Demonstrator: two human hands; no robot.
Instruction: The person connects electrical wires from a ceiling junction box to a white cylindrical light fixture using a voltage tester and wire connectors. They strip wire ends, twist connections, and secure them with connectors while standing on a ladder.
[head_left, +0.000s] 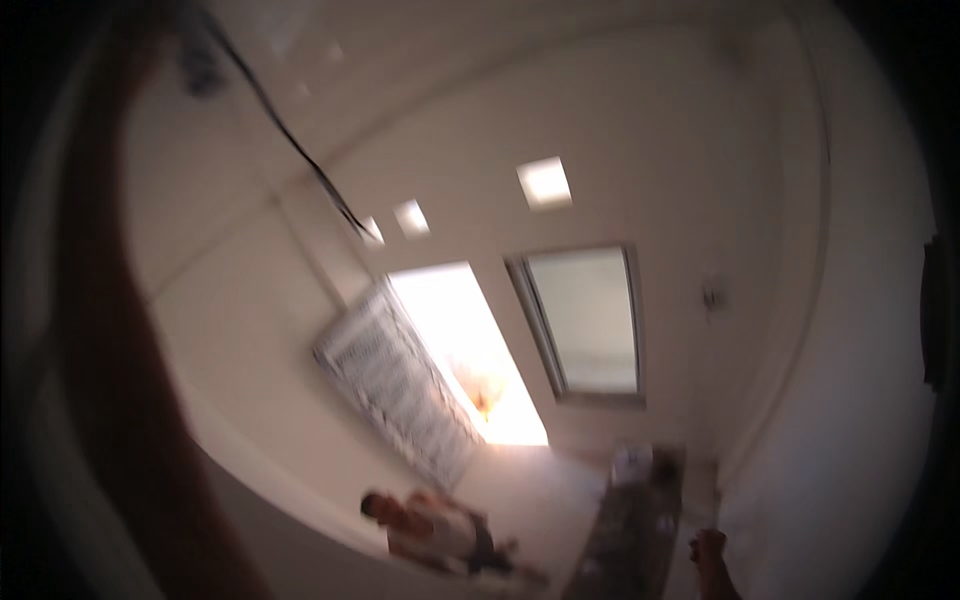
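Note:
My left arm point(120, 320), dark and blurred, rises along the left side of the view. Its hand point(140, 45) fades into the dark upper left corner, so its fingers are hidden. Close to that hand are a dark blurred object point(200, 75) and a black cable point(280, 125) slanting down toward the wall. At the lower right, my right hand point(709, 546) shows small, with its fingers curled in. Whatever it may hold is too small and smeared to make out. It is nearest to a long dark table or counter point(625, 540).
A person point(430, 530) is at the lower left. A bright doorway point(465, 340) stands beside a grey patterned door leaf point(400, 385). To its right is a framed window point(585, 320), with small square openings point(545, 183) above. Light walls surround the tilted, blurred room.

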